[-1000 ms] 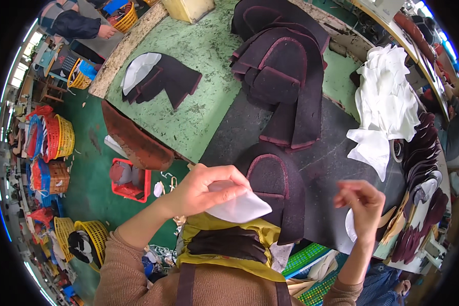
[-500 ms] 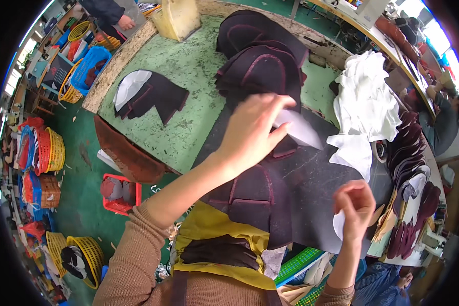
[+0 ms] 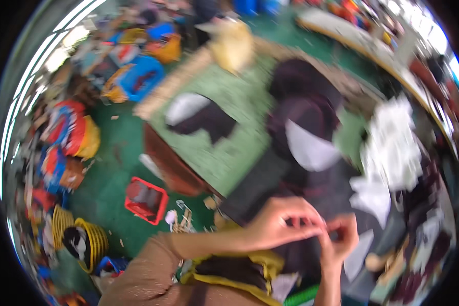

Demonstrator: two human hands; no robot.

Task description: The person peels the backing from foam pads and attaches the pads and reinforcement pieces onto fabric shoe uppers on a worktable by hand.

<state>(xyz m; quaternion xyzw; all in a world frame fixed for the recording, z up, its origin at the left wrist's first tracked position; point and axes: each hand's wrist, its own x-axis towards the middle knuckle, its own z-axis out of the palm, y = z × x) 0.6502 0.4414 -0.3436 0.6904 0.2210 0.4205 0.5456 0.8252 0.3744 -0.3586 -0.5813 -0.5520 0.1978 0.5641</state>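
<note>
Your left hand (image 3: 285, 224) comes in from the left with curled fingers, its tips meeting or nearly meeting those of your right hand (image 3: 338, 242), also curled, above the near part of the flat black mat (image 3: 255, 183). Blur hides whether either one is pinching anything thin; I cannot tell. Held this close, each hand can likely steady the other. Just beside your right hand is a pointed white sheet piece (image 3: 358, 255); whether you grip it is unclear. Farther off, a curved white fabric piece (image 3: 311, 148) lies across the stacked near-black fabric pieces (image 3: 311, 115), which support it. A rumpled white fabric heap (image 3: 392, 148) sits at the right, probably for easy reach. A small dark fabric piece with a rounded white panel (image 3: 209, 120) lies left on the worn green tabletop (image 3: 252, 92), seemingly to keep it separate.
</note>
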